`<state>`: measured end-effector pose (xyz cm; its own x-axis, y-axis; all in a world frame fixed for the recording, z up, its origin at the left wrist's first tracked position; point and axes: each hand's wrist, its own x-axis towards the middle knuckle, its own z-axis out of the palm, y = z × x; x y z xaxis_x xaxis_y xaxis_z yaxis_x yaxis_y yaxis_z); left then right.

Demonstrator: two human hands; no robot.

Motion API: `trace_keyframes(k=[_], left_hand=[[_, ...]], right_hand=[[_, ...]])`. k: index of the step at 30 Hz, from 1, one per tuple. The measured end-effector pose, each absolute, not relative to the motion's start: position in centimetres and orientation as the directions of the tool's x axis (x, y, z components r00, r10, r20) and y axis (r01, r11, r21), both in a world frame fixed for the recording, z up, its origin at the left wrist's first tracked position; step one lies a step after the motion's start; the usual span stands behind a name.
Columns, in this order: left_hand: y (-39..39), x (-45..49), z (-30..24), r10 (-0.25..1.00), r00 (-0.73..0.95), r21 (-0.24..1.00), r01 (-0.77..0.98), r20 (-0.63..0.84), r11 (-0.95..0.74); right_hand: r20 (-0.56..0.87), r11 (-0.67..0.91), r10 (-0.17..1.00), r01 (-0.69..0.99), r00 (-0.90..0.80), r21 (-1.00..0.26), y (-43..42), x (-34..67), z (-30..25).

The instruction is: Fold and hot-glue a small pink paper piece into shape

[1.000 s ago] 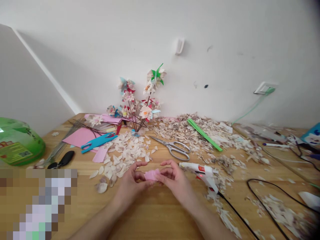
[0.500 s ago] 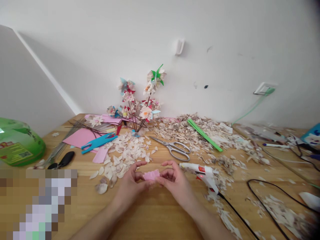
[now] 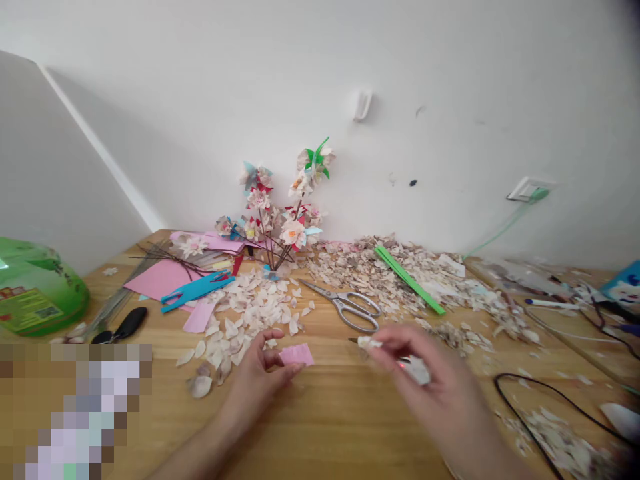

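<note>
My left hand (image 3: 263, 370) pinches a small, finely pleated piece of pink paper (image 3: 297, 355) between thumb and fingers, just above the table. Blurred by motion, my right hand (image 3: 425, 377) reaches over the white glue gun (image 3: 417, 369), covering most of it. The gun's small red light shows between thumb and forefinger. By those fingertips is a small whitish piece with a dark tip; I cannot tell what it is or whether the hand grips anything. Open-bladed scissors (image 3: 350, 307) lie beyond the hands, and loose pale petals (image 3: 235, 327) are spread past the left hand.
A spray of handmade flowers (image 3: 280, 220) stands by the wall. Blue strips (image 3: 197, 290), pink paper (image 3: 157, 283) and a green bottle (image 3: 43, 287) are on the left. A green strip (image 3: 410, 280) crosses dried petals. A black cable (image 3: 520, 413) loops at right.
My right hand has let go of the pleated pink paper and moved right, over the glue gun. My left hand keeps the paper. The view has tilted slightly upward.
</note>
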<state>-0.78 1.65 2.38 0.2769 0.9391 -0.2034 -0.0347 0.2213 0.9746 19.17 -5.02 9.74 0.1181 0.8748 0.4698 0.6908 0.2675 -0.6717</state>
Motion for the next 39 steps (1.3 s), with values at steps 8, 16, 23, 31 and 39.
trace_keyframes(k=[8,16,23,31,39], left_hand=[[1.9,-1.1,1.5,0.957,0.219,0.977,-0.044,-0.192,0.206],[2.3,-0.8,0.1,0.963,0.157,0.974,-0.038,-0.217,0.225],[2.5,-1.2,-0.3,0.936,0.218,0.96,0.01,-0.275,0.28],[2.1,-0.6,-0.4,0.955,0.141,0.961,-0.048,-0.262,0.271],[2.4,-0.9,-0.9,0.968,0.123,0.974,-0.028,-0.22,0.225]], right_hand=[[0.09,-0.12,0.984,0.952,0.151,-0.283,9.6,30.5,12.3],[-0.11,-0.215,0.972,0.973,0.206,-0.08,19.1,33.7,6.7],[-0.212,-0.28,0.947,0.945,0.243,-0.166,21.3,34.5,4.1],[-0.234,-0.342,0.939,0.771,0.254,-0.537,20.7,36.1,3.7],[-0.165,-0.231,0.969,0.423,0.186,-0.876,15.0,37.4,4.3]])
